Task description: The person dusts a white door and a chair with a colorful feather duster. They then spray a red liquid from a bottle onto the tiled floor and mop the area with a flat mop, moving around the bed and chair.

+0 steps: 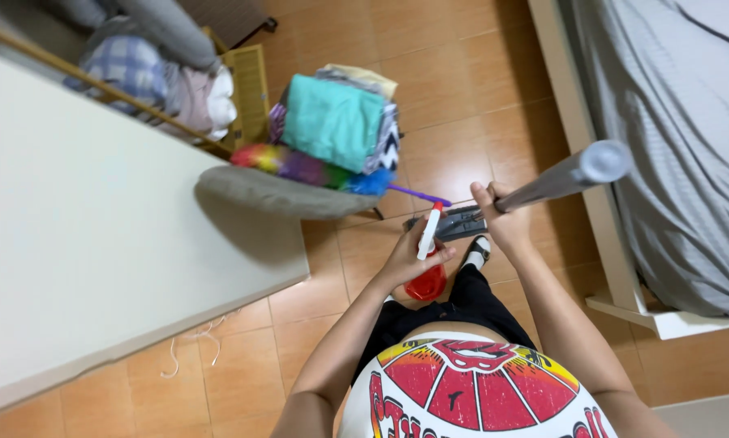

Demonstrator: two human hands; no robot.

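My left hand (pixel 409 258) grips a red spray bottle (pixel 427 280) with a white and red nozzle pointing up. It is held in front of my waist. My right hand (pixel 501 217) is closed around a long grey metal pole (pixel 571 173) that slants up to the right. The pole's lower end meets a dark flat mop head (pixel 453 221) on the orange tiled floor (pixel 453 97), just beyond my two hands.
A white table (pixel 80 243) fills the left. A grey chair seat (pixel 279 195) beside it carries folded clothes (pixel 336 122) and a rainbow duster (pixel 299 166). A laundry basket (pixel 247 93) stands behind. A bed with grey sheets (pixel 673 146) lines the right.
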